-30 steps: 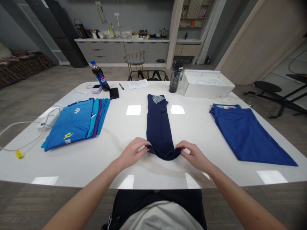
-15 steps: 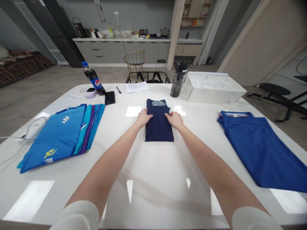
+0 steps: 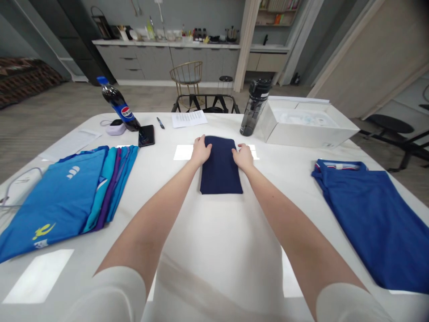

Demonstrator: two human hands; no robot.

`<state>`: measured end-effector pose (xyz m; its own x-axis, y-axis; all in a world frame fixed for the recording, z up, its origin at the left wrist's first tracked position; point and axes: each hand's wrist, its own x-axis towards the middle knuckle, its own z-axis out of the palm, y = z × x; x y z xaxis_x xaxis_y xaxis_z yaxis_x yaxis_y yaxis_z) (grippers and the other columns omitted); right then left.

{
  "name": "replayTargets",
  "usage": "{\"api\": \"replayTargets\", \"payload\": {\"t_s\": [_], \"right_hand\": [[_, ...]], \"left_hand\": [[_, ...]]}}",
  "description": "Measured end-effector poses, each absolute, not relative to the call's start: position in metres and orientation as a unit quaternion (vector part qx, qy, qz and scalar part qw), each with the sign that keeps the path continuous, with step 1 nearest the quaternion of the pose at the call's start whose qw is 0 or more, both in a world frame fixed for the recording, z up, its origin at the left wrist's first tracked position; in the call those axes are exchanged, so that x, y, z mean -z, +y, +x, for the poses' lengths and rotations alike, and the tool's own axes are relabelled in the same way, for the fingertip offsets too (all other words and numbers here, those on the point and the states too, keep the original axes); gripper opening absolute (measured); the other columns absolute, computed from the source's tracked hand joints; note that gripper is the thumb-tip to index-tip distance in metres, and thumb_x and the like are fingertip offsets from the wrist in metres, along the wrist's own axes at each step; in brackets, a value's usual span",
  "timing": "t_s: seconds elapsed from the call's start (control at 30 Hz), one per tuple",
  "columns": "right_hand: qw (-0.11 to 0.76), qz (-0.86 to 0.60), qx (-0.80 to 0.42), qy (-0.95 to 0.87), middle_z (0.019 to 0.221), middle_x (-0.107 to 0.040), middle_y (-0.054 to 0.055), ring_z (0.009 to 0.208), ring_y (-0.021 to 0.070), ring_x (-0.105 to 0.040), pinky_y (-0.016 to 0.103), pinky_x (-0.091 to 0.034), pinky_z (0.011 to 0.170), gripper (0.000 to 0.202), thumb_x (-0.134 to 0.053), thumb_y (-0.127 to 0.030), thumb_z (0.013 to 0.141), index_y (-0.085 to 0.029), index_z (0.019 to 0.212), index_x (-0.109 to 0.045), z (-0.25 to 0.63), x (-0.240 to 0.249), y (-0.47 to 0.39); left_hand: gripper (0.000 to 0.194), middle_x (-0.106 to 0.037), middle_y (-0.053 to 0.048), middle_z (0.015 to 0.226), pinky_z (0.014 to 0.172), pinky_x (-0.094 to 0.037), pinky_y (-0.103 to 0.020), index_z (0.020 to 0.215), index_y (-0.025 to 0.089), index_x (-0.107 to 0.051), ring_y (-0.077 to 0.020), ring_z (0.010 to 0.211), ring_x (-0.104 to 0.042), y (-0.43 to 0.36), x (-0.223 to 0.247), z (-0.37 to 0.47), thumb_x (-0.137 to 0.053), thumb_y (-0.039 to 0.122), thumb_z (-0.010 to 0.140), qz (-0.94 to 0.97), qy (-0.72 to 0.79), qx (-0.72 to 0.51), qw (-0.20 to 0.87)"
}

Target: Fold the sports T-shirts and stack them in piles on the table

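A navy folded cloth [image 3: 221, 167] lies flat near the middle of the white table, its plain side up. At its upper left edge is my left hand [image 3: 201, 151], the thumb on top and the fingers closed around the side. My right hand [image 3: 244, 157] touches the opposite edge with its thumb, the fingers apart and curved beside the cloth. A stack of blue, teal and purple garments [image 3: 70, 188] rests at the left. On the right lies a larger blue garment [image 3: 372, 214] with a striped collar.
Behind the cloth are a paper sheet [image 3: 189, 119], a pen [image 3: 160, 123] and a dark water bottle [image 3: 253, 109]. An open white box [image 3: 301, 129] stands back right. At the back left are a cola bottle [image 3: 117, 103], a phone [image 3: 146, 135] and a lilac case [image 3: 115, 128].
The top part of the navy cloth has been folded over, so its pale print no longer shows. My right hand's fingers have parted. The view has shifted slightly.
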<state>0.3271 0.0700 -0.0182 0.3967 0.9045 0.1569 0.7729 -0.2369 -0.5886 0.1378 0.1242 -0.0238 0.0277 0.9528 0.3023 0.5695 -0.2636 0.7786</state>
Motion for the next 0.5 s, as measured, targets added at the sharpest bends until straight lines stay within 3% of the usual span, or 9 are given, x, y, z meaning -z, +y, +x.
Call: {"api": "replayTargets", "payload": {"t_s": [0.1,0.2,0.3,0.5], "right_hand": [[0.283,-0.746,-0.025,-0.602,0.143,-0.053,0.02,0.129,0.0345,-0.05,0.051,-0.044,0.103,0.045,-0.049,-0.026,0.097,-0.017,0.141,-0.053,0.311,0.027,0.057],[0.246,-0.678,-0.016,-0.693,0.159,-0.043,0.013,0.145,0.0311,-0.036,0.057,-0.031,0.116,0.048,-0.035,-0.027,0.103,-0.023,0.149,-0.048,0.296,0.035,0.042],[0.174,-0.674,-0.063,-0.715,0.165,-0.037,0.007,0.153,0.029,-0.026,0.061,-0.021,0.121,0.053,-0.024,-0.034,0.107,-0.025,0.157,-0.041,0.287,0.046,0.036],[0.127,-0.691,-0.077,-0.707,0.169,-0.027,0.004,0.156,0.0257,-0.019,0.058,-0.017,0.124,0.058,-0.016,-0.038,0.108,-0.024,0.163,-0.03,0.287,0.051,0.034]], "left_hand": [[0.055,-0.042,-0.021,0.158,0.123,-0.03,-0.048,0.149,0.01,-0.047,-0.031,0.149,-0.037,0.101,0.035,0.144,-0.05,0.013,0.094,0.747,0.547,-0.356,0.128],[0.052,-0.043,-0.02,0.158,0.124,-0.03,-0.049,0.151,0.009,-0.046,-0.0295,0.149,-0.038,0.07,0.043,0.154,-0.037,0.019,0.101,0.801,0.527,-0.267,0.099],[0.053,-0.041,-0.014,0.162,0.125,-0.026,-0.053,0.154,0.014,-0.045,-0.0279,0.152,-0.033,0.05,0.051,0.161,-0.03,0.027,0.105,0.805,0.551,-0.197,0.099],[0.056,-0.033,-0.006,0.167,0.127,-0.021,-0.051,0.159,0.022,-0.038,-0.0226,0.156,-0.026,0.043,0.054,0.162,-0.023,0.035,0.107,0.797,0.574,-0.16,0.097]]}}
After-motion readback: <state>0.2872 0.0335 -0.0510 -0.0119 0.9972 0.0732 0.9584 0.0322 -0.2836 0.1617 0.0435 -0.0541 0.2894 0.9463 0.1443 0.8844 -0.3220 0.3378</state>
